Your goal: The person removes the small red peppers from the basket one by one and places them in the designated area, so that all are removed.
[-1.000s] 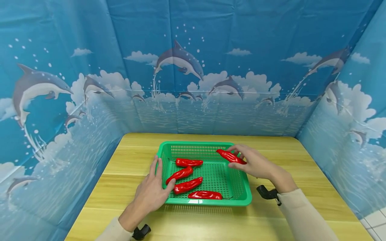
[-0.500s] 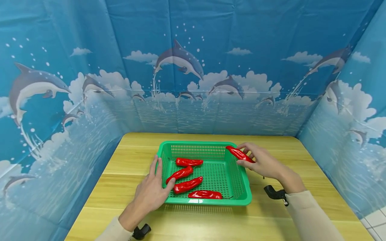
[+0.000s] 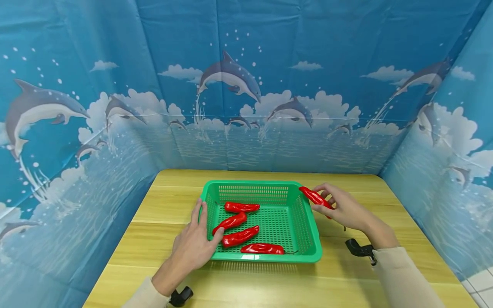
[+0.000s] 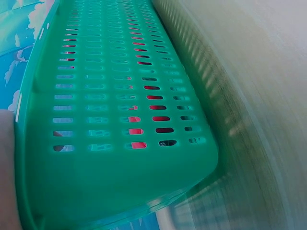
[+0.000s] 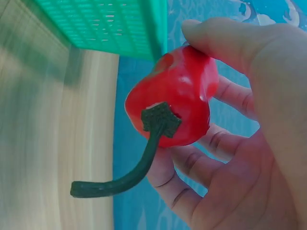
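Here, the right grip point(image 3: 345, 208) holds 1 pepper point(image 3: 314, 196) near the basket point(image 3: 265, 257).

High head view forward-down, close wrist views, all sharing basket point(image 3: 308, 258)

Blue dolphin-print curtain point(image 3: 246, 128), yellowish wooden table point(image 3: 250, 284), white floor tiles point(image 3: 480, 283)

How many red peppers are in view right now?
5: the held pepper in the right hand, four in the basket: the back pepper, then the second and third nearer on the left, and the front pepper along the near side. None looks hidden.
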Tool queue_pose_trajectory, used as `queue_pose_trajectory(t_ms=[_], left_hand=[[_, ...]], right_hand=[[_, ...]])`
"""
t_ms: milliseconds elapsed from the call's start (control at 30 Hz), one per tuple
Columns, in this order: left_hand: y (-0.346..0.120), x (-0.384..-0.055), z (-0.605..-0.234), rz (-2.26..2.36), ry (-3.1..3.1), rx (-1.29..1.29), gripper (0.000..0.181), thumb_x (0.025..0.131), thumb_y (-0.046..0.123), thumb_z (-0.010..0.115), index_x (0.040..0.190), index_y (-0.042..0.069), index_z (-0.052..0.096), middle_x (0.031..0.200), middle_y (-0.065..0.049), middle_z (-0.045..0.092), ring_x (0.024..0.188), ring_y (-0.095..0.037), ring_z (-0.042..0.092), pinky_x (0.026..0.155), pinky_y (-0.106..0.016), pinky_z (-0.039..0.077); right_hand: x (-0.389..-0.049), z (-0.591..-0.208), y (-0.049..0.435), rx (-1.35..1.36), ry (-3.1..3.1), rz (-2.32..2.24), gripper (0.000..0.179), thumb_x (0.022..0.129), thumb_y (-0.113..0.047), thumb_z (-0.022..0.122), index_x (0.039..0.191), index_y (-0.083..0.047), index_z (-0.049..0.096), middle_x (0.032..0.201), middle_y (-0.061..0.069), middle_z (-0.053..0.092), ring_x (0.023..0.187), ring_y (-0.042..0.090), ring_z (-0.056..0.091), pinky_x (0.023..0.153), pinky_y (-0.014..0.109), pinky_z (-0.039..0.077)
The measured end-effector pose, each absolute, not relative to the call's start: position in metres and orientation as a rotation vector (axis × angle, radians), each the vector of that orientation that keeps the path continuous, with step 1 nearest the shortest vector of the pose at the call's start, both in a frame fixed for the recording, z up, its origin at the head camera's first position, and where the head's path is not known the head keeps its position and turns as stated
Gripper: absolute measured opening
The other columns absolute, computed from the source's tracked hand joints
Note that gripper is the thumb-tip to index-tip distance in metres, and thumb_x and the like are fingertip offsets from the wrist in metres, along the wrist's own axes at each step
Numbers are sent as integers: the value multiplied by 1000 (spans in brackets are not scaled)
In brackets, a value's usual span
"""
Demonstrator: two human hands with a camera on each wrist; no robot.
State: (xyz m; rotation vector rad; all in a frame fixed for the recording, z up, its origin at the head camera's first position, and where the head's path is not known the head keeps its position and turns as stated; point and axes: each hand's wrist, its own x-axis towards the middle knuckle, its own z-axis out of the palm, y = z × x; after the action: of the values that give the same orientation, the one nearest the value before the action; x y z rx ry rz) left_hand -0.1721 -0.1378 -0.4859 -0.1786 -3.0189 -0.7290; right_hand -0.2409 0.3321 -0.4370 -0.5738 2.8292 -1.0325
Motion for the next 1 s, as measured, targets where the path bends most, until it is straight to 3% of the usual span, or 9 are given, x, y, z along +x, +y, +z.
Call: queue_pose_trajectory(t_ms=[500,733,1000], left_hand=[[-138,-173,-485,-741,-3038,-200,103,114,62,63,188,9,13,200,-6,0,59,-17,52,45,-32,41],[-142,-175,-484,-723,-3048,-208,105,113,62,65,188,10,14,200,-6,1,59,-16,53,46,-32,40],[-143,-177,-485,-723,-3065,-209,105,114,60,65,189,12,10,200,-3,-4,56,-18,52,46,-32,40]], right_hand=[[-242,-457,344,-459,2879,-988,57,115,-33,78,160,-5,56,137,24,72,96,21,72,69,34,61],[-243,-471,350,-422,2883,-984,59,113,-31,80,158,-1,55,130,25,74,85,18,73,66,33,61],[-246,-492,353,-332,2891,-908,60,113,-32,80,154,4,54,121,24,75,86,20,70,69,35,60]])
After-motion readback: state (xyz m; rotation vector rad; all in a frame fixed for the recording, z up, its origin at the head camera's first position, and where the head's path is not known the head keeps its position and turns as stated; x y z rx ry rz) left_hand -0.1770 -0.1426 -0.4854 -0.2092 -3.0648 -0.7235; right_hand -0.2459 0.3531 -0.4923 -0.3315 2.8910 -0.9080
